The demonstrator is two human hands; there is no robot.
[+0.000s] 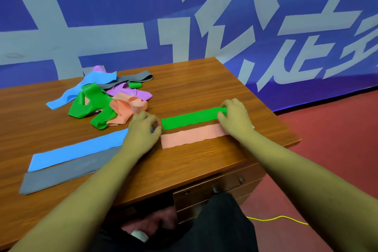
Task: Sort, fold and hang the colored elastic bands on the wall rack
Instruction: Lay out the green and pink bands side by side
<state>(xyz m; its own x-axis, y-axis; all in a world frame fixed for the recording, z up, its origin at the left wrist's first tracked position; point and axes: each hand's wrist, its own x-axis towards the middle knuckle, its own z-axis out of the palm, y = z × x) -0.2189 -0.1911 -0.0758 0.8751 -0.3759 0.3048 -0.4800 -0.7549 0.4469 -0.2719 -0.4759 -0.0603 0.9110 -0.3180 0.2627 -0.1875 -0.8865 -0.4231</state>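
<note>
Green band (190,118) lies flat, long axis left–right. Right hand (235,117) pinches its right end. Left hand (143,129) sits curled at its left end; can't tell what it holds.

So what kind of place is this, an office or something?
Probably an indoor hall or event space, not a home: a wooden desk with drawers stands before a big blue banner with white lettering, on a red floor. Loose elastic bands lie on it.

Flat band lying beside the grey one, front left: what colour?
The band is blue; head view shows it best.
</note>
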